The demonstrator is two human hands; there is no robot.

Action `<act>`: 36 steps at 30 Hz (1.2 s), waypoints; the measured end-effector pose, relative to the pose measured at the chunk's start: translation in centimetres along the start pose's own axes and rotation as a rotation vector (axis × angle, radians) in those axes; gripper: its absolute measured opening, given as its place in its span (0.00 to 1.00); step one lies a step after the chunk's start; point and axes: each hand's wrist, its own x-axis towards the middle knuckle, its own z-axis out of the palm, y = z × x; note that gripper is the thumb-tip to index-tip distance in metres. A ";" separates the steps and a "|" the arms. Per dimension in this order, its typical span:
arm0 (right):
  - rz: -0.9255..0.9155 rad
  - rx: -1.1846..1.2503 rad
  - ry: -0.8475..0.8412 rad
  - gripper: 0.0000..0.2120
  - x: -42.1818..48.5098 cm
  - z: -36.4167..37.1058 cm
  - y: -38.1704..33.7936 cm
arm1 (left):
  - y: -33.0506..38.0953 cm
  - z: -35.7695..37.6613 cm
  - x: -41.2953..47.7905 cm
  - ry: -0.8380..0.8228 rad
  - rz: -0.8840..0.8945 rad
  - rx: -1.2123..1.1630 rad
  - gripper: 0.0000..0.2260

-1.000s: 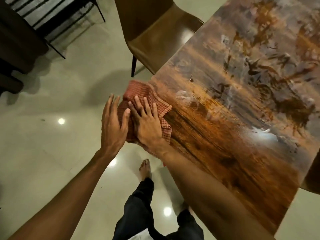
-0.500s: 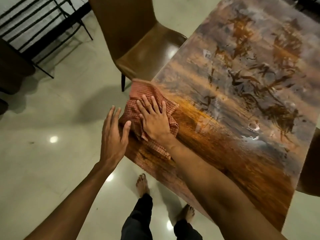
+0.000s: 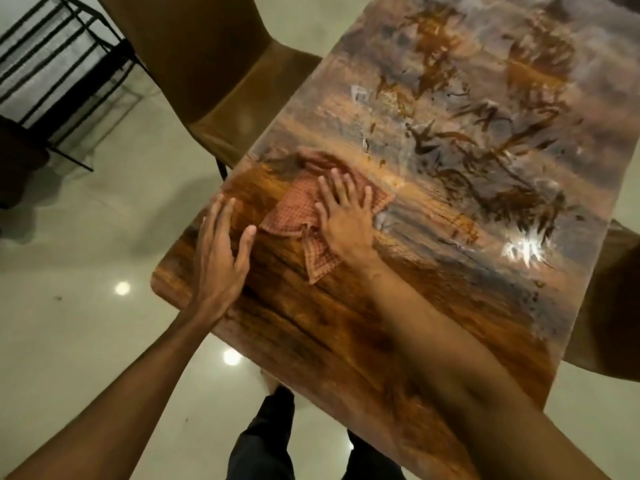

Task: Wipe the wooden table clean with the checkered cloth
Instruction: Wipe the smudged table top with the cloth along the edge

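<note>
The red-and-white checkered cloth (image 3: pixel 294 209) lies crumpled on the near left part of the glossy wooden table (image 3: pixel 346 327). My right hand (image 3: pixel 343 220) presses flat on the cloth's right side with fingers spread, holding it against the wood. My left hand (image 3: pixel 221 254) rests open on the bare tabletop just left of the cloth, close to the table's left edge, fingers pointing away from me. Beyond the cloth the tabletop shows a greyish smeared film with dark streaks (image 3: pixel 478 150); the wood nearer to me looks darker and cleaner.
A brown chair (image 3: pixel 207 81) stands against the table's far left edge, and another brown seat (image 3: pixel 616 306) shows at the right edge. A black metal rack (image 3: pixel 59 74) sits on the shiny tiled floor at upper left. My legs (image 3: pixel 263 441) stand at the table's near corner.
My right hand has slid the cloth from the table's left edge onto the tabletop, toward the right and away. My left hand has followed onto the table surface. The view has shifted closer.
</note>
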 end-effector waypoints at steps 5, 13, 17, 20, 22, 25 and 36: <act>-0.046 -0.043 -0.034 0.29 -8.4 0.1 4.7 | 5.2 5.3 -4.7 -0.031 0.010 0.023 0.26; 0.333 0.073 0.030 0.28 -14.6 -3.4 23.6 | 14.7 14.0 -9.5 -0.141 0.086 0.041 0.26; -0.115 -0.032 -0.063 0.29 -20.6 -1.1 21.1 | 18.4 17.0 -11.5 -0.196 0.111 0.045 0.27; -0.020 0.035 -0.041 0.27 -21.1 -2.1 26.7 | 19.7 18.2 -12.2 -0.219 0.134 0.052 0.28; 0.230 0.091 0.014 0.27 -21.4 -3.2 30.2 | 20.0 18.7 -12.6 -0.235 0.143 0.067 0.27; 0.312 0.131 0.079 0.27 -25.0 -2.6 28.2 | 20.7 19.3 -13.0 -0.262 0.149 0.052 0.27; 0.518 0.168 0.109 0.29 -19.5 -2.2 26.3 | 19.7 19.1 -8.9 -0.327 0.213 0.059 0.28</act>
